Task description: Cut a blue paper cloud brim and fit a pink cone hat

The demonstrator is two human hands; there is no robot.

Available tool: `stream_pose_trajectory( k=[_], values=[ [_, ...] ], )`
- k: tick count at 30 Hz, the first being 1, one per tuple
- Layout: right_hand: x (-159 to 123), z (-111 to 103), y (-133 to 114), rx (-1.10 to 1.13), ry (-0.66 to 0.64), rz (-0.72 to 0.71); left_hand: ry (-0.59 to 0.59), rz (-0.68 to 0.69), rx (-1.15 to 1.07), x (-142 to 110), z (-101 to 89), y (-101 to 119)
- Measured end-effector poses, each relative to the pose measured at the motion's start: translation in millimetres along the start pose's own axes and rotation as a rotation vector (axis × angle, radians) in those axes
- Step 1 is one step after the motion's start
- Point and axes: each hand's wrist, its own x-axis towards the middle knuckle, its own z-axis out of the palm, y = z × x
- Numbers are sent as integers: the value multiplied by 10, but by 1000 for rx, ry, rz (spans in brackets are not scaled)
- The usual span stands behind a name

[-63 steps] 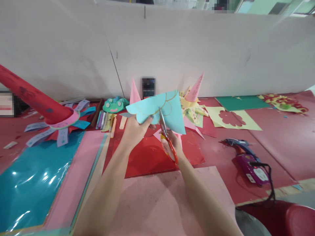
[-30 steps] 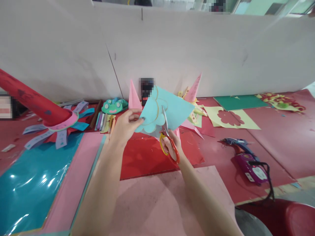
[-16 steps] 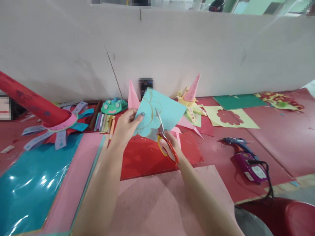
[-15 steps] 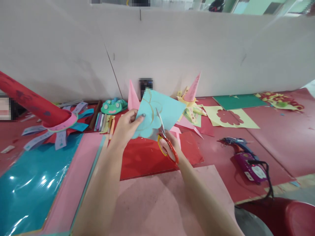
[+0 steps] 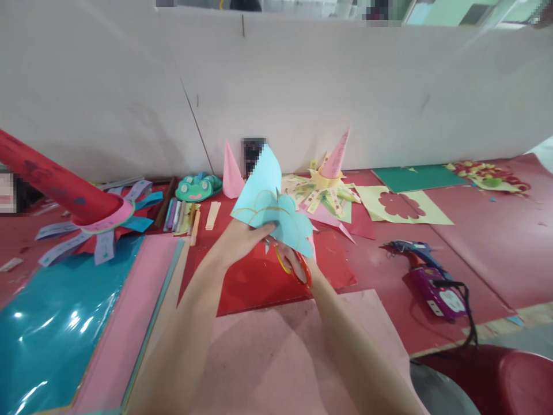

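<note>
My left hand (image 5: pixel 250 239) pinches a light blue sheet of paper (image 5: pixel 287 222) at its lower edge, thumb on top. A scalloped flower outline is drawn on the paper, and its lower right edge is cut into rounded lobes. Scissors (image 5: pixel 306 271) with red and yellow handles are in my right hand (image 5: pixel 291 256), fingers through the loops. Most of the blades lie hidden behind the paper; a tip seems to show near its middle. Beneath both hands lies a red sheet (image 5: pixel 254 288).
A pink cone (image 5: pixel 232 173) and a cone hat with yellow strips (image 5: pixel 336 161) stand behind. Markers (image 5: pixel 173 216) and a green frog cutout (image 5: pixel 199 187) are left, beside a tall red cone (image 5: pixel 60 184). A glue gun (image 5: pixel 415 251) and purple power strip (image 5: pixel 438 294) lie right.
The blue paper has been turned, its uncut corner now pointing up and its lobed edge to the lower right. My left hand has moved down and right, close to the scissors.
</note>
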Motion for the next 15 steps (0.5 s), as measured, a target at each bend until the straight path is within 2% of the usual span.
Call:
stream_pose_trajectory(
  k=[2, 7, 10, 15],
  values=[
    [-9, 7, -37, 40, -14, 25, -2, 7, 7, 9, 27, -24],
    [-18, 2, -14, 70, 7, 42, -101, -59, -56, 15, 88, -46],
    [-12, -8, 14, 49, -10, 18, -100, -61, -70, 11, 110, -34],
    [-6, -20, 14, -13, 31, -34, -137, -60, -111, 18, 103, -29]
  ],
)
